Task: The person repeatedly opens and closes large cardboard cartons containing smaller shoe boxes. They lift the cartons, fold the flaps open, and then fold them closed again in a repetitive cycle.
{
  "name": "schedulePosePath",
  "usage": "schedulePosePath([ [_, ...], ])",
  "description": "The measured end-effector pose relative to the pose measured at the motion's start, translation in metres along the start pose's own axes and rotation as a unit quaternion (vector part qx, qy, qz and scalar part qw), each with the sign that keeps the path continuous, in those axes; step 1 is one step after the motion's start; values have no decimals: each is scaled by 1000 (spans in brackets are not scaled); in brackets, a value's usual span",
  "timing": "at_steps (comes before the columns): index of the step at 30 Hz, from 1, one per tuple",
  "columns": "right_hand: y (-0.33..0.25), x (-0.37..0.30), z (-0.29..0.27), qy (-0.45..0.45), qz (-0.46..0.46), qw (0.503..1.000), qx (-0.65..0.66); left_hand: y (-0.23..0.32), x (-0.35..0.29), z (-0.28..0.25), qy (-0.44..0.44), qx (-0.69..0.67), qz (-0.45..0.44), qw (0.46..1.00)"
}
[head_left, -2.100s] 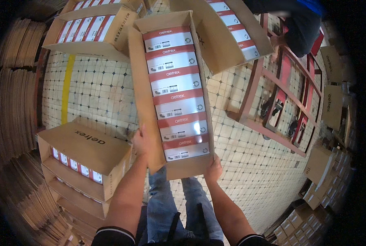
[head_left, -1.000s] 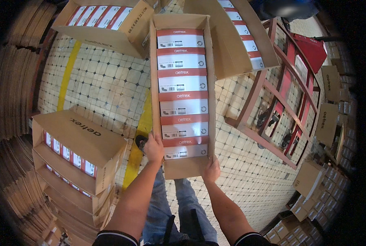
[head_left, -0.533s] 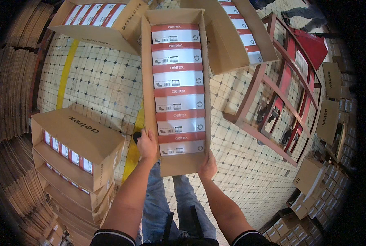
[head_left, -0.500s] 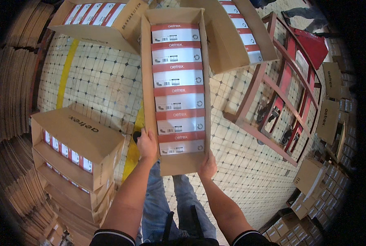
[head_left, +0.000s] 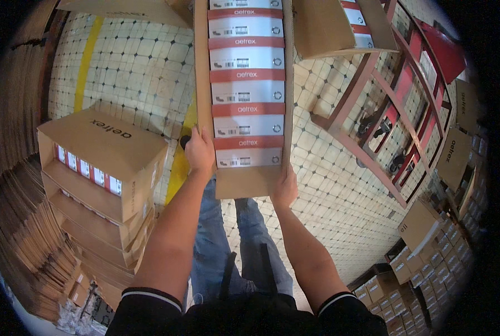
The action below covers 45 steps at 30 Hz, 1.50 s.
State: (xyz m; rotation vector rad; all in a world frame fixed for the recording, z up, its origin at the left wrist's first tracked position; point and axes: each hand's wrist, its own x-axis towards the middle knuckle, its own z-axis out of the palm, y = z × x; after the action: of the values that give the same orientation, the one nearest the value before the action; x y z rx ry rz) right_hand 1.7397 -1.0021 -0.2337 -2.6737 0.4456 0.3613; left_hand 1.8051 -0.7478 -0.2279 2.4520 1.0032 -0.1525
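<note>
A long, open cardboard carton [head_left: 244, 183] is held out before me, its far end cut off by the top of the view. Inside it stands a row of several white shoeboxes [head_left: 249, 124] with red lids. On the carton's left wall, close to the near end, my left hand [head_left: 200, 149] is closed, a dark object showing beside its fingers. My right hand [head_left: 285, 189] grips the near right corner; its fingertips are hidden behind the cardboard.
Stacked cartons [head_left: 101, 137] with shoeboxes stand at the left, before piles of flat cardboard [head_left: 12, 140]. Another open carton [head_left: 322, 33] lies beyond on the right. A red metal frame [head_left: 362, 106] occupies the floor at right, and stacked cartons [head_left: 423, 224] line the far right.
Both hands and the carton have shifted upward in the view, and the carton's far end has left the frame. The surroundings sit slightly higher too. Both grips stay the same.
</note>
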Motion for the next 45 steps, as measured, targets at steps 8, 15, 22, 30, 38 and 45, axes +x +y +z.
schedulePosePath([
  [8, -2, 1, -2, 4, -12, 1000, -5, -3, 1, 1, -12, -30, 11, 999],
  [15, -3, 1, -2, 14, -21, 1000, 14, -1, 1, -2, -19, -5, -2, 1000],
  [22, -2, 3, 1, 19, -17, 1000, -1, 0, 3, -3, -25, 9, -10, 1000],
  [30, -4, 2, 0, -15, 13, 1000, -12, 4, 1, -3, -31, 19, -19, 999],
  [38, -1, 2, -1, -17, 6, 1000, -26, 3, 2, -2, -8, -5, -2, 1000],
  [45, 0, 1, 1, -13, 2, 1000, -10, 3, 1, 0, -11, 10, -2, 1000],
])
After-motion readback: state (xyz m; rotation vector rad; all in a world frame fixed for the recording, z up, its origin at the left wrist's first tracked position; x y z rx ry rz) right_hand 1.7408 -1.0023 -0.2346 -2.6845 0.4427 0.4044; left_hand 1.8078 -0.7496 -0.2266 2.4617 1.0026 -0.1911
